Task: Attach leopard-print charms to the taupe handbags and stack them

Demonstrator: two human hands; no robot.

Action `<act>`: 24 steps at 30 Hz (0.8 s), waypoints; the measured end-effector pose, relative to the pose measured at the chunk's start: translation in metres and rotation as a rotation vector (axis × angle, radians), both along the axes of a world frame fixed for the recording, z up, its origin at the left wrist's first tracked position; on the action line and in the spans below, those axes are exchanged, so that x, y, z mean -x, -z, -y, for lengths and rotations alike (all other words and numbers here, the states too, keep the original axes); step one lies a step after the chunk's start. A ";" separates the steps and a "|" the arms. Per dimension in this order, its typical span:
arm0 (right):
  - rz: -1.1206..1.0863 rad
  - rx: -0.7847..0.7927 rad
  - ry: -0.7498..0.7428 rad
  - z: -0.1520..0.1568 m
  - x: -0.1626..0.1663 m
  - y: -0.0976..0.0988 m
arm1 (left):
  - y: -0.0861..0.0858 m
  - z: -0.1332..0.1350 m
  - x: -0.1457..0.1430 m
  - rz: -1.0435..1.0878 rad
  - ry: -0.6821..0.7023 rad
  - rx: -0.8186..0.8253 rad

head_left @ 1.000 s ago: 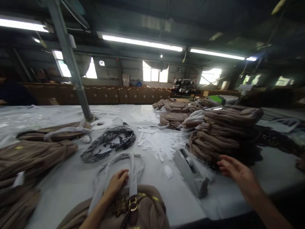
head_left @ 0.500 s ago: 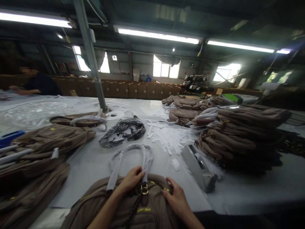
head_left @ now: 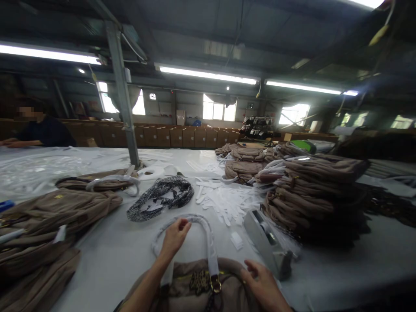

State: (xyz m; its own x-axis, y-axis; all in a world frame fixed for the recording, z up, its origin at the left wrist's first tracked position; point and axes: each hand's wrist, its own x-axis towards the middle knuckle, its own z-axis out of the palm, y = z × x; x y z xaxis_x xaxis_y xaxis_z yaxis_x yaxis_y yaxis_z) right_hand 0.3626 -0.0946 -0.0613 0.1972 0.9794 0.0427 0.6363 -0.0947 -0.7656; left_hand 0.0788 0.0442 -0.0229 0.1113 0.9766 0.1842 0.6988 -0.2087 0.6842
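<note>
A brown fabric bag [head_left: 185,272] lies close in front of me, cut off by the bottom edge. Its looped handle [head_left: 209,240] is wrapped in white and stands away from me, joined by a gold-coloured ring [head_left: 215,284]. My left hand [head_left: 175,238] has its fingers curled over the top of that handle, partly hiding it. At the bag's right edge is my right hand [head_left: 261,281], thumb and fingers apart. A dark patterned ornament [head_left: 199,281] shows on the bag beside the ring.
Brown bags are piled at right [head_left: 312,203] and left [head_left: 65,208]. A grey tape dispenser [head_left: 264,238] stands before the right pile. Black-and-white cords [head_left: 162,197] and white strips [head_left: 224,199] lie mid-table. A metal post [head_left: 121,95] rises behind; a person [head_left: 45,130] sits far left.
My left hand has moved from the handle's base up to its top. My right hand has shifted right and down. The dark ornament has come into sight on the bag. The view has tilted up.
</note>
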 end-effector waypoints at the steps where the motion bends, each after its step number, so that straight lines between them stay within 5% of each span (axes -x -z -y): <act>1: 0.015 -0.005 0.005 -0.007 0.005 -0.006 | -0.003 -0.014 0.008 -0.044 -0.030 0.008; 7: 0.161 0.010 -0.082 -0.083 0.067 -0.034 | 0.010 -0.065 0.010 -0.363 -0.045 0.058; 14: 0.177 0.049 -0.094 -0.164 0.116 -0.023 | 0.015 -0.101 0.012 -0.501 0.108 0.185; 18: 0.138 -0.046 -0.092 -0.180 0.109 -0.045 | -0.017 -0.109 0.016 -0.380 0.289 0.127; 24: -0.090 -0.221 -0.422 -0.180 0.091 -0.124 | -0.106 -0.088 0.011 -0.084 0.500 0.061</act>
